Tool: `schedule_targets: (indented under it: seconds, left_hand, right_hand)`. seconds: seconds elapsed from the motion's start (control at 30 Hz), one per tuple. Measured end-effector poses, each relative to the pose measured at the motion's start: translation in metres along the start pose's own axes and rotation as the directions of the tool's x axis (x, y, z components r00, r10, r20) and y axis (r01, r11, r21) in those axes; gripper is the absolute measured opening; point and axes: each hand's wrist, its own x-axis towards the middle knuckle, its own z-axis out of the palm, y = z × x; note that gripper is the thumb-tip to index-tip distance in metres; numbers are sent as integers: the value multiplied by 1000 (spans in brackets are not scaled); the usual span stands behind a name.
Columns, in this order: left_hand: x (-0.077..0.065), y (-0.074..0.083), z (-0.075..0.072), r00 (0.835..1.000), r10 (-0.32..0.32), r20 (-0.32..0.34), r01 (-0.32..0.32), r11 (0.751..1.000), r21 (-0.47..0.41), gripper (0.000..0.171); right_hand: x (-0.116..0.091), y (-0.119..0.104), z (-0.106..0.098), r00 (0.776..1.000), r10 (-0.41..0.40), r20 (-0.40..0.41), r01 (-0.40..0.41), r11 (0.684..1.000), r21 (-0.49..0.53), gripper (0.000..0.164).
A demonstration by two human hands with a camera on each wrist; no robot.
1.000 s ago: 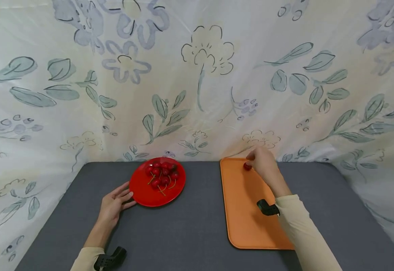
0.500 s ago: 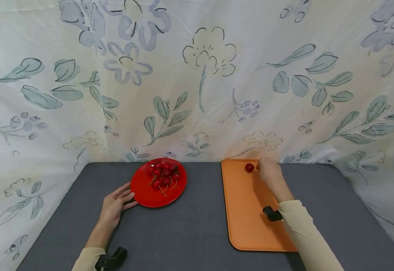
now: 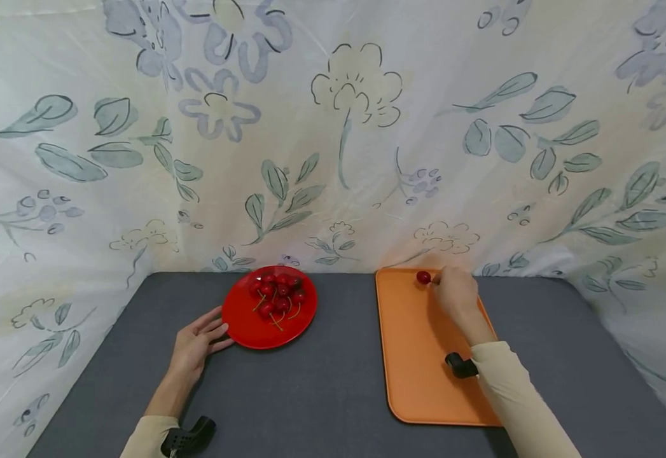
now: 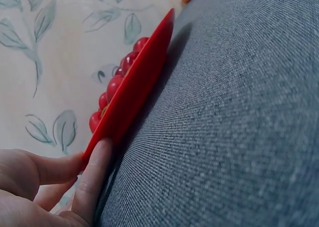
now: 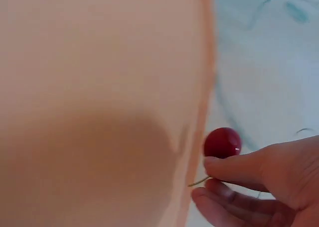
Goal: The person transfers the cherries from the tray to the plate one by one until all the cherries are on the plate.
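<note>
A red plate (image 3: 252,336) stands on the left of the dark grey table, bearing several cherries (image 3: 278,296) with green stems. My left hand (image 3: 191,350) pinches the plate's near-left rim; in the left wrist view fingertips meet the rim and one finger lies against its sloping outer wall. My right hand (image 3: 457,294) is over the far end of the orange tray (image 3: 418,375). There it pinches the stem of a single dark red cherry (image 5: 223,142) between thumb and fingers. The fruit shows just beyond the thumb, and the stem's end sticks out below.
A floral cloth (image 3: 350,159) hangs directly behind the table's far edge. Grey table surface (image 3: 333,356) lies between the plate and the tray. A black wrist camera (image 3: 460,366) sits at the right sleeve, another (image 3: 188,436) at the left.
My right hand first let go of the cherry on the tray and drew rightward. Now its fingers are at the stem, and the cherry has shifted slightly farther back. The left hand stays at the plate.
</note>
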Motion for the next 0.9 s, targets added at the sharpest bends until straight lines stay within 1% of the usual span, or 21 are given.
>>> schedule_targets:
  seconds: [0.03,0.07,0.17,0.3,0.33,0.4,0.43,0.53,0.6,0.63,0.67,0.73,0.83,0.9]
  left_hand:
    - [0,0,0,1000,-1,-2,1,1000,1,56]
    - [0,1,-1,1000,-3,-3,3,1000,3,56]
    - [-1,1,-2,1000,-7,-2,7,1000,2,57]
    - [-1,1,-2,1000,-7,1,7,1000,-1,57]
    - [-1,1,-2,1000,-7,1,7,1000,-1,57]
    - [-1,1,-2,1000,-6,0,6,1000,0,56]
    - [-1,1,-2,1000,-5,1,5,1000,-1,57]
    - [-1,2,-2,1000,-4,4,4,1000,0,57]
    - [-1,2,-2,1000,-3,3,3,1000,0,57]
    - [-1,2,-2,1000,-1,2,1,1000,-1,57]
    - [-1,2,-2,1000,0,1,0,1000,0,57]
    - [-1,2,-1,1000,2,0,-2,1000,-1,56]
    - [-1,1,0,1000,5,-2,-5,1000,-3,56]
    - [0,0,0,1000,5,0,-5,1000,-5,56]
  right_hand:
    - [-1,-3,0,1000,8,-6,-8,999,44,13]
    - [-3,-6,0,1000,19,-6,-18,995,97,9]
    - [-8,-16,0,998,46,43,-55,967,249,14]
    - [-12,-30,1,991,75,111,-115,899,422,18]
    - [-12,-33,1,988,83,128,-134,876,464,18]
    - [-14,-38,1,983,101,155,-171,817,551,20]
    - [-14,-41,2,979,105,176,-191,778,598,21]
    - [-17,-49,4,965,112,239,-254,642,724,23]
    - [-19,-55,5,953,84,291,-287,554,781,24]
    - [-19,-58,6,947,70,313,-302,527,795,25]
    - [-20,-62,7,942,60,330,-313,506,803,25]
    - [-21,-68,9,937,52,347,-327,486,810,25]
    - [-23,-77,12,934,63,350,-337,479,811,25]
    - [-24,-83,14,934,68,351,-340,467,816,25]
